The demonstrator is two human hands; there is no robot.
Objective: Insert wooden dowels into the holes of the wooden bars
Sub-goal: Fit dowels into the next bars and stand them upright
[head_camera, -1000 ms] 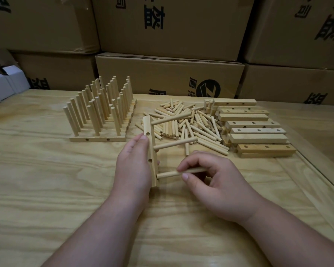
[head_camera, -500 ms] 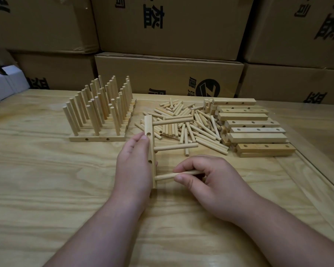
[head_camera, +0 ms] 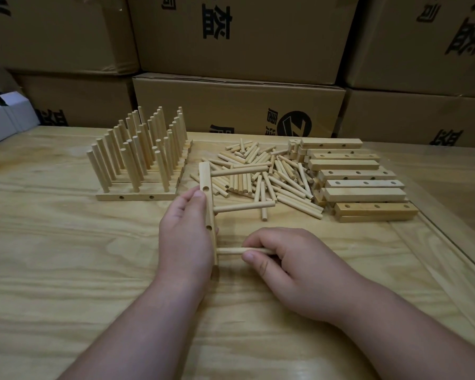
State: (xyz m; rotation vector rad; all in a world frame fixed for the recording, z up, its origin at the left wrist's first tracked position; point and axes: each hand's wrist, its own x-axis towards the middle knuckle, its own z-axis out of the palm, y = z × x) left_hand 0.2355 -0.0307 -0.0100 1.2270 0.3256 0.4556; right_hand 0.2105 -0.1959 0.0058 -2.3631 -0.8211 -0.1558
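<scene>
the left hand (head_camera: pixel 185 231) holds a wooden bar (head_camera: pixel 208 209) on edge on the table (head_camera: pixel 66 256), its grip curled round the bar, with two dowels already sticking out to the right. the right hand (head_camera: pixel 291 267) pinches a third dowel (head_camera: pixel 237 250) between thumb and fingers, its end at the bar's near hole. loose dowels (head_camera: pixel 263 176) and spare bars (head_camera: pixel 362 182) lie behind, finished bars (head_camera: pixel 137 163) to the left.

Dim, soft overhead light with faint shadows under the hands (head_camera: pixel 299 267), mild sheen on the table (head_camera: pixel 66 242), wide-angle bending and perhaps slight blur at edges.
</scene>
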